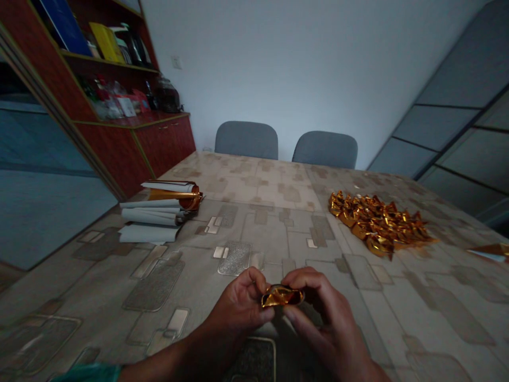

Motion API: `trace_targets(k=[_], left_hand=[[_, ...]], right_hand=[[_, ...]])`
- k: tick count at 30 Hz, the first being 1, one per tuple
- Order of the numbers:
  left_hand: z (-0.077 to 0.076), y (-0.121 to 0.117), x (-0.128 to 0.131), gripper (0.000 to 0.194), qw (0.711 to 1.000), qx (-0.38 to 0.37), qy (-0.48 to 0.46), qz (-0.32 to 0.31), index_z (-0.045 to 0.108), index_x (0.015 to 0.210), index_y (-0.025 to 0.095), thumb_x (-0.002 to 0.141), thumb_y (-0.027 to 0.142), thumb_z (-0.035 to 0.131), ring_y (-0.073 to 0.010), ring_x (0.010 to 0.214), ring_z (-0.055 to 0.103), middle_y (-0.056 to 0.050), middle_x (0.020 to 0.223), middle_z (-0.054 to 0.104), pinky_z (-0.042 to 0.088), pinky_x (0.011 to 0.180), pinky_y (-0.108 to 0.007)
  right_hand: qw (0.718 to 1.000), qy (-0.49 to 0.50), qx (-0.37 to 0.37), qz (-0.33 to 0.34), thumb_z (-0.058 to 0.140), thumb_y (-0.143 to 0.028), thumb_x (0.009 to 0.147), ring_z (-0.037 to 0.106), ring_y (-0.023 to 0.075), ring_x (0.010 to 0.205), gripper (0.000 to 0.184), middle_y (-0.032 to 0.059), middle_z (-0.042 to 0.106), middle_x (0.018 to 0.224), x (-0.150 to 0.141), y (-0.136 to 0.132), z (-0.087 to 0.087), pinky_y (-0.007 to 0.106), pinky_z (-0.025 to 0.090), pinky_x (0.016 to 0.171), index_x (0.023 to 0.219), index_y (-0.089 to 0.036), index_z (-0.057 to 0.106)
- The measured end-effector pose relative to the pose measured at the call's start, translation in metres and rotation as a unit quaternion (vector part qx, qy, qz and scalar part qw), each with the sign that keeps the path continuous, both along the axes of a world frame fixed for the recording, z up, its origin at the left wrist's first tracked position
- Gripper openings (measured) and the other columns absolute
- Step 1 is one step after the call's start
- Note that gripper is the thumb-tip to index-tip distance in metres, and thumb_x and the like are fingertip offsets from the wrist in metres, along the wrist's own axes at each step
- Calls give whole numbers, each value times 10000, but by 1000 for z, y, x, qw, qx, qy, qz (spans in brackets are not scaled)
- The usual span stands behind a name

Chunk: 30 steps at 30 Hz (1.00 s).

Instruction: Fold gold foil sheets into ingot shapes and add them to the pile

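Between my two hands, above the near part of the table, is a small folded gold foil paper piece [281, 296]. My left hand [244, 305] pinches its left end between thumb and fingers. At the right end, the thumb and curled fingers of my right hand [322, 310] close on the same piece. Its upper side shows a creased, hollow shape with a shiny rim. Farther off to the right lies a cluster of folded gold foil pieces [377, 220] of similar look. Curled sheets of gold-and-white foil paper [159, 212] are stacked at the left.
A patterned cloth covers the table [262, 233]. At the right edge lies another gold-and-white foil sheet [491, 251]. Two grey chairs [246, 139] stand behind the far edge, against a pale wall. A red-brown cabinet [159, 140] with filled shelves is at the back left.
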<state>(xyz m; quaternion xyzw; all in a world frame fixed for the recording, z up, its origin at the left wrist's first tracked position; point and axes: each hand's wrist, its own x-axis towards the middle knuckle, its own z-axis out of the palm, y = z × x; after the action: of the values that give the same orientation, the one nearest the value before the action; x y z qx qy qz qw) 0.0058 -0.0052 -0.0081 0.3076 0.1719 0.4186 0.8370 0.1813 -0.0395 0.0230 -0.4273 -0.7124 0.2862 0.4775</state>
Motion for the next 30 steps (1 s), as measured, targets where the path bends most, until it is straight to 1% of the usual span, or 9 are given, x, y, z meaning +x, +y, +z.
trace_targets(k=[2,4,7,9,14,18,21,25,30], left_hand=[[3,1,0,382,1000,7,6,-1,494,764,187,697,151,869,-92,682,569,27,740,638,390,630,-185],[4,2,-2,340,1000,11,3,-23,523,781,187,718,186,857,-85,651,523,29,737,612,370,605,-185],[6,2,-5,331,998,16,6,-61,558,782,178,768,379,820,-111,692,501,-2,792,596,383,629,-215],[6,2,-7,374,997,4,31,-65,557,755,174,788,463,791,-122,725,502,-15,812,588,384,657,-225],[2,2,-8,354,993,-48,51,-100,592,908,212,733,365,859,-140,792,573,-10,891,612,387,703,-239],[3,3,-9,424,988,-76,53,-124,604,1030,227,718,338,870,-162,837,624,-34,997,634,419,720,-252],[5,2,-8,451,989,-78,27,-124,605,1092,226,737,333,862,-169,887,636,-53,1073,634,444,745,-248],[7,0,-6,435,992,-85,-5,-97,599,1145,251,785,300,838,-133,928,626,-30,1102,626,453,808,-221],[8,-1,-3,367,994,-97,-18,-39,624,1100,229,796,219,828,-80,855,608,-2,1053,613,460,762,-173]], right_hand=[[1000,26,-14,-2,602,-127,898,628,173,862,199,14,630,967,1,1,1,295,514,718,1021,-279,562],[999,35,-22,2,588,-141,914,631,178,888,166,15,631,970,2,1,4,309,513,746,1012,-276,581],[999,23,-24,16,570,-136,921,627,175,904,157,13,630,964,4,1,11,315,505,779,1004,-268,597],[999,9,-19,29,571,-115,911,623,170,895,178,11,635,956,4,1,14,306,499,780,1004,-264,603],[998,13,-40,41,610,-87,854,619,169,860,286,8,657,947,-1,1,13,293,493,748,1070,-274,607],[984,118,-129,25,643,-128,843,618,157,809,271,-4,642,905,-6,1,9,281,507,723,1068,-272,589],[968,191,-160,32,653,-209,881,620,159,832,209,3,631,936,-9,1,6,287,521,738,1069,-273,585],[973,187,-133,10,608,-219,927,625,149,851,126,11,610,1047,-11,2,4,272,530,721,1030,-290,589],[999,37,-11,-36,591,-99,888,640,171,971,183,19,630,1052,-15,3,11,277,524,792,959,-266,614]])
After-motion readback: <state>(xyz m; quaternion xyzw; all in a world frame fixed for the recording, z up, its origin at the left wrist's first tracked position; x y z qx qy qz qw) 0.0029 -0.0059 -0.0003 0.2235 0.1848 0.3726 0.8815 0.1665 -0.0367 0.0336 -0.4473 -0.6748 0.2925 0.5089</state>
